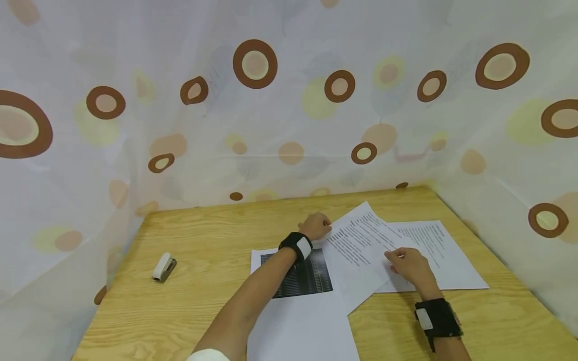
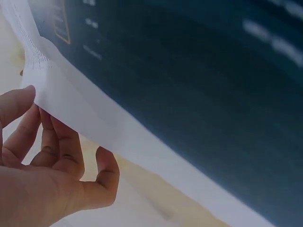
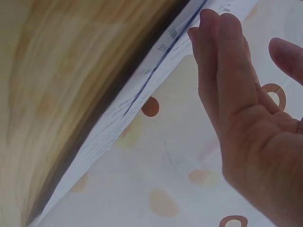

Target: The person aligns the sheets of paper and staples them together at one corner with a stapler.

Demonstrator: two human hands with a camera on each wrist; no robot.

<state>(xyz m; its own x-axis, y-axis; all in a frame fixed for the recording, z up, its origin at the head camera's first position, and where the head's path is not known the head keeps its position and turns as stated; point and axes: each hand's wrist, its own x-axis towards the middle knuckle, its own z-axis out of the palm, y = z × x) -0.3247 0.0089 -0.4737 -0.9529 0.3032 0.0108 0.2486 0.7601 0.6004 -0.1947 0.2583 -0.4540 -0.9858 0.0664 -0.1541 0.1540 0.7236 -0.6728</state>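
Observation:
My left hand [image 1: 315, 226] pinches the upper left edge of the middle printed sheet [image 1: 356, 235], thumb on one face and fingers behind it. In the left wrist view, the thumb and fingers [image 2: 66, 146] meet at the white paper edge. Beneath my left forearm lies a sheet with a dark printed block [image 1: 311, 276], partly covered by the arm. The right hand [image 1: 410, 265] hovers over the right part of the sheets; its fingers [image 3: 232, 61] are extended and the thumb stands apart, holding nothing. Another printed sheet [image 1: 440, 245] lies at the right, partly under the middle one.
A small white-and-grey stapler [image 1: 164, 267] sits on the left of the wooden table [image 1: 203, 235]. A patterned curtain [image 1: 289, 125] hangs behind the table and along both sides.

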